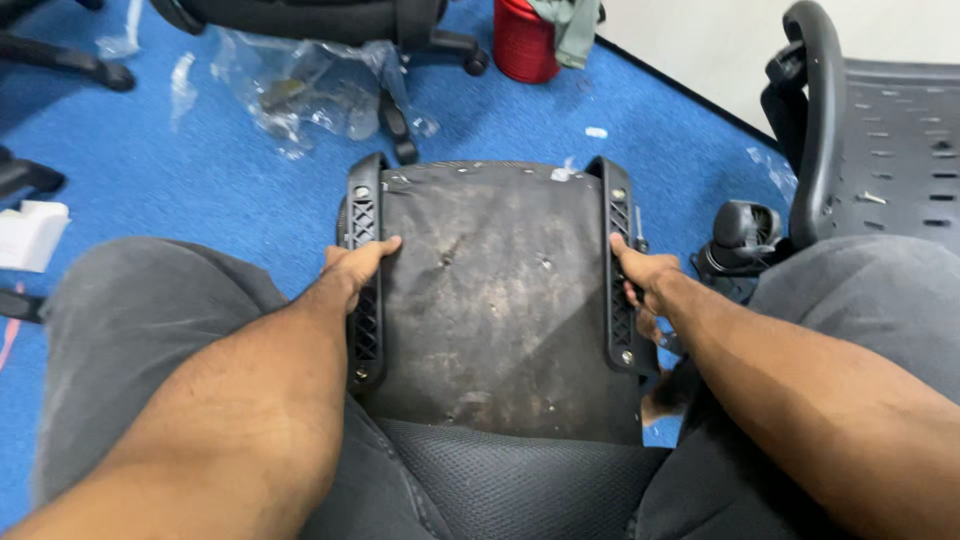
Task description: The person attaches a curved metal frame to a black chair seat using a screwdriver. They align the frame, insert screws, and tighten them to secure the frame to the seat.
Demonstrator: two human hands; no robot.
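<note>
- I'm gripping the upturned seat base (495,300): left hand (355,268) clenched on left bracket (362,270), right hand (645,285) clenched on right bracket (620,280).
- Keeping both grips level, I'm avoiding tilt.

An office floor turned repair spot: blue carpet (200,170), wheeled chair bases (400,40), a detached black plastic backrest (890,130), torn plastic wrapping (300,90), white wall (700,40).

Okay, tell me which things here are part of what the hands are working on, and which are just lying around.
In hand:
left hand and right hand, each gripping a side of the upturned chair seat

Lying about:
plastic wrapping
red bin
black chair back
white box
</note>
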